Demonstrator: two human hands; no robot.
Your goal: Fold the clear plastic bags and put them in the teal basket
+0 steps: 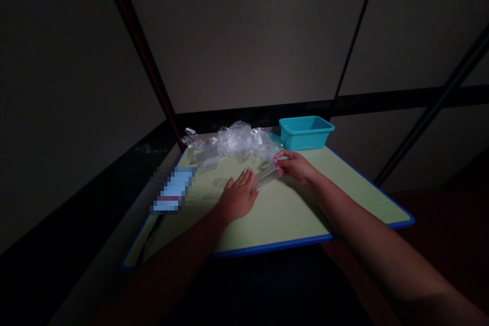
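A clear plastic bag (266, 177) lies between my two hands on the pale green table (275, 224). My left hand (240, 196) rests flat on the bag's left part, its fingers stretched out. At the other end, my right hand (294, 167) pinches the bag's edge between thumb and fingers, slightly above the tabletop. Just beyond my hands sits a heap of crumpled clear plastic bags (240, 141).
A turquoise plastic basket (305, 138) stands at the back right corner of the table. To the left lies a pixelated light-blue flat object (173, 191). Panelled walls (244, 35) close in behind and at the left. A blue rim edges the table.
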